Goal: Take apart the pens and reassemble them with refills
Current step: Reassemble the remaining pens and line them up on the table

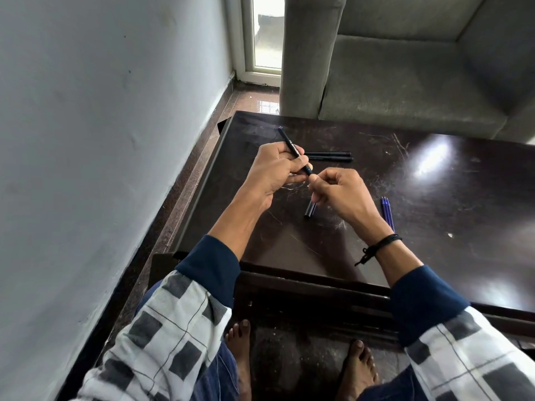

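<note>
My left hand [276,166] grips a black pen barrel [289,146] that slants up and away from me, its far end over the table. My right hand [338,189] has its fingers curled, and its fingertips pinch at the near end of that barrel; what they hold is hidden. A short dark pen cap [310,210] lies on the table just below my right hand. Two more black pens [330,156] lie side by side beyond my hands. Several blue refills [386,208] lie to the right of my right wrist.
The dark, scratched, glossy table [434,198] has its left edge close to a grey wall [101,140]. A grey sofa [405,82] stands behind the table. My bare feet [359,363] rest on the floor under the near edge.
</note>
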`<action>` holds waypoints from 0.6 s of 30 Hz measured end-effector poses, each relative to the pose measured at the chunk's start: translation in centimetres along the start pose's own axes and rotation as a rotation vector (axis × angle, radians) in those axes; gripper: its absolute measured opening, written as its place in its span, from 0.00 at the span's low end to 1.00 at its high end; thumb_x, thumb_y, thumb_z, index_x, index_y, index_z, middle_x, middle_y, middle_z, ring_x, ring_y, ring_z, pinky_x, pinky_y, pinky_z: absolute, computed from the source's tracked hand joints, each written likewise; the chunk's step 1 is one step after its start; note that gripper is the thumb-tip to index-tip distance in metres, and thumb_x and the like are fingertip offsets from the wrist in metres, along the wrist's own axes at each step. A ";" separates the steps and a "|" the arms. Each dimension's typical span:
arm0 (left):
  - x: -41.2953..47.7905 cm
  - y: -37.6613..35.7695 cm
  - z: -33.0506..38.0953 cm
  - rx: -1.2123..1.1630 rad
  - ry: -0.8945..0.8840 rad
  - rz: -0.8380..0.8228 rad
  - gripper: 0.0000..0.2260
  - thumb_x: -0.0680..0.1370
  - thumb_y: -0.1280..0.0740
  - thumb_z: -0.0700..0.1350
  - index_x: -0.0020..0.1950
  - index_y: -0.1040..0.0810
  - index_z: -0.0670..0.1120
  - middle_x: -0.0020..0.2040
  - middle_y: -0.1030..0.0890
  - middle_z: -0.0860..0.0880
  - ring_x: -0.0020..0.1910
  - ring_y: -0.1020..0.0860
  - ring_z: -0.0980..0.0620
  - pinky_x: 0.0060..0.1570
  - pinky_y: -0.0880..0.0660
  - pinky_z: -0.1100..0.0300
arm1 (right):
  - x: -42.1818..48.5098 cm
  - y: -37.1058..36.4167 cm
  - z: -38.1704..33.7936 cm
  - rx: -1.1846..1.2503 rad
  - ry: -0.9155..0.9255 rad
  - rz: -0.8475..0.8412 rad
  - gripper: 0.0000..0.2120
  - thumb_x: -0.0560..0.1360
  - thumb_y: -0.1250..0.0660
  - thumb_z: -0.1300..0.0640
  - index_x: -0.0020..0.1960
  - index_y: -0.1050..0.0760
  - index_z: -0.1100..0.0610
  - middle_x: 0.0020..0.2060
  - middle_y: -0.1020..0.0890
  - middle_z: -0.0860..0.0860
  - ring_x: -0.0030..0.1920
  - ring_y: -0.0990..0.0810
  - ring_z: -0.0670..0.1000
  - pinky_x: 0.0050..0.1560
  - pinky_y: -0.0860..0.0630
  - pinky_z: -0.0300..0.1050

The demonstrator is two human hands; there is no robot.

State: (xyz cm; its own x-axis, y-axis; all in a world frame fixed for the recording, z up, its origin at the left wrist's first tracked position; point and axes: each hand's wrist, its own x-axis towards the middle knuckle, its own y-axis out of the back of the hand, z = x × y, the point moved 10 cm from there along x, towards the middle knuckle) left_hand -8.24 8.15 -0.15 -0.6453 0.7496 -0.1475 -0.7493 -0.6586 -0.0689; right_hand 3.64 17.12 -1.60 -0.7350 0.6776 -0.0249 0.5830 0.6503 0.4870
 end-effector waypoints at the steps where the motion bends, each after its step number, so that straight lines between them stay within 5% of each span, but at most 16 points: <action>1: 0.0 0.0 0.1 -0.006 0.000 0.001 0.05 0.79 0.32 0.32 0.55 0.22 0.37 0.42 0.16 0.42 0.39 0.15 0.51 0.41 0.17 0.59 | 0.0 -0.2 0.0 0.046 -0.006 -0.017 0.13 0.80 0.33 0.51 0.39 0.20 0.55 0.32 0.15 0.52 0.33 0.19 0.49 0.42 0.23 0.52; 8: 0.1 0.3 -0.1 0.010 0.007 0.018 0.04 0.79 0.31 0.33 0.51 0.22 0.40 0.42 0.15 0.43 0.40 0.15 0.51 0.40 0.17 0.60 | 0.0 0.5 0.1 -0.092 0.014 0.064 0.12 0.76 0.29 0.45 0.41 0.21 0.53 0.32 0.15 0.48 0.34 0.18 0.46 0.42 0.23 0.48; 14: 0.0 0.0 0.2 0.005 -0.001 -0.013 0.07 0.79 0.32 0.33 0.58 0.22 0.35 0.44 0.15 0.42 0.42 0.15 0.50 0.44 0.16 0.57 | -0.4 -0.8 0.3 0.263 -0.105 -0.114 0.16 0.83 0.37 0.53 0.42 0.21 0.61 0.28 0.20 0.52 0.29 0.24 0.47 0.34 0.29 0.39; 18: -0.2 0.2 0.2 -0.003 0.004 0.005 0.06 0.79 0.32 0.32 0.56 0.22 0.35 0.44 0.15 0.41 0.42 0.15 0.50 0.40 0.17 0.59 | -0.2 -0.2 0.1 0.134 -0.046 -0.046 0.17 0.80 0.32 0.48 0.42 0.19 0.61 0.31 0.16 0.54 0.32 0.21 0.47 0.36 0.26 0.39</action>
State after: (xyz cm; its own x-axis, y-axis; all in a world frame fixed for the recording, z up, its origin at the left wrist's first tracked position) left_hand -8.33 7.90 0.03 -0.6485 0.7460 -0.1515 -0.7456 -0.6626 -0.0711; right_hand 3.72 16.84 -1.77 -0.7471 0.6591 -0.0860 0.5924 0.7189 0.3636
